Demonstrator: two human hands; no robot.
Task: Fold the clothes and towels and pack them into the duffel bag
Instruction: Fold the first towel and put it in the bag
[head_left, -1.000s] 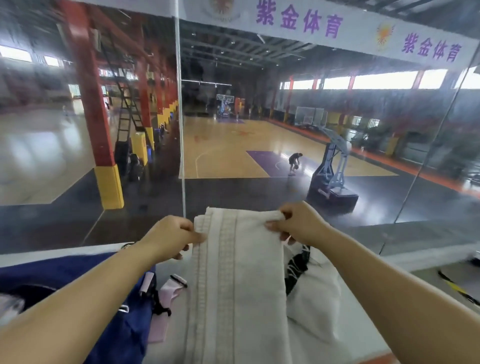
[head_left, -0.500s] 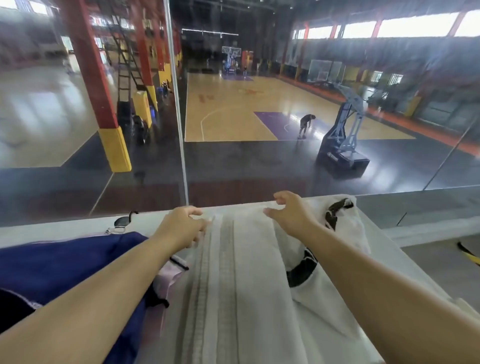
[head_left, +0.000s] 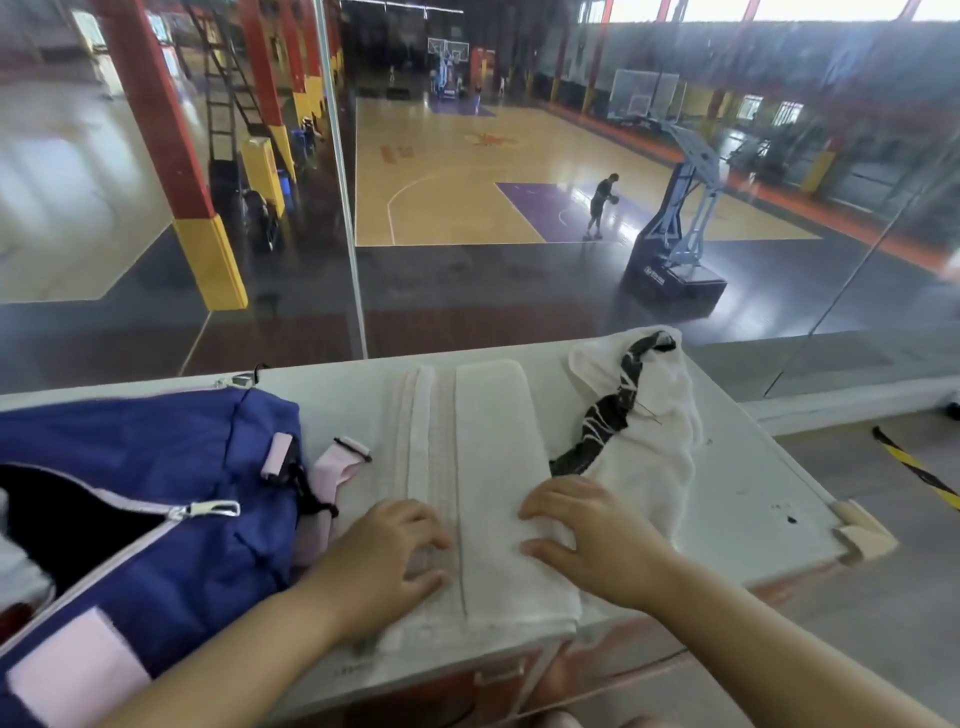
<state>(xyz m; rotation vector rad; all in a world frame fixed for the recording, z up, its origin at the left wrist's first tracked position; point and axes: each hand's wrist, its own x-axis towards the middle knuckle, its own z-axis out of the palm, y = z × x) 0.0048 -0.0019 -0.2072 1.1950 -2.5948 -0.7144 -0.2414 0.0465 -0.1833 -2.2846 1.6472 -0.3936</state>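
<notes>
both hands lie palm-down with fingers spread on the near end of the towel (head_left: 488, 467): the left hand (head_left: 387, 553) on its striped left band, the right hand (head_left: 597, 540) on the plain right side and its right edge. neither pinches anything; they look to be pressing the cloth flat, probably to set the lengthwise fold and hold the strip square before the next fold. the towel runs as a long narrow strip away from the person, its near end at the edge of the table (head_left: 753, 499), which likely gives a straight line to fold against. just right of it, touching the towel's edge, a white garment (head_left: 649, 452) with a black patterned band sits bunched and not yet folded. to the left the blue duffel bag (head_left: 156, 452) lies unzipped with its mouth open toward the person, close enough to receive the towel; a pink strap trails between bag and towel. no readable writing shows on the towel, garment or bag.
</notes>
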